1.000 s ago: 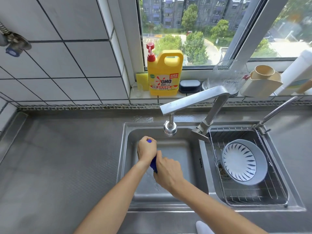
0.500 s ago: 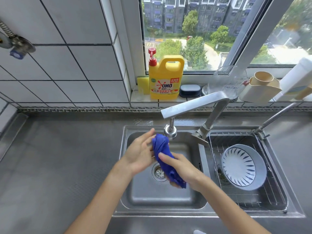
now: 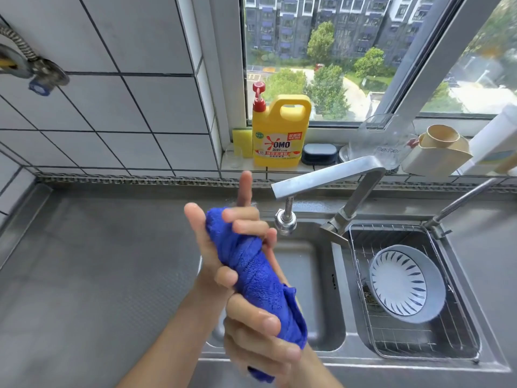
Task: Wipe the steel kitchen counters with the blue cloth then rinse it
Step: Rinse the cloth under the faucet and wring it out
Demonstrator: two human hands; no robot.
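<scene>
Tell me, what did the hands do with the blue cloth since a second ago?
Both hands lifted the blue cloth up out of the sink; now it is rolled, the left hand gripping its top, the right hand its bottom. Faucet and bowl stayed put.

The steel table (image 3: 92, 275) runs from the tiled wall on the left across to the right, with a double sink set into it: the left basin (image 3: 313, 289) is bare steel, and the right basin holds a wire rack (image 3: 419, 343) with a blue-and-white bowl (image 3: 405, 284) tilted on its side inside. A steel faucet (image 3: 330, 177) rises from the divider between the basins, its spout reaching left. Behind the table, the windowsill (image 3: 279, 168) carries a small clear glass (image 3: 234, 155), a yellow sponge (image 3: 242, 142), a yellow detergent jug (image 3: 279, 135), a dark soap box (image 3: 319, 154), a clear plastic jug (image 3: 383, 141) and a beige holder (image 3: 439, 152).
</scene>
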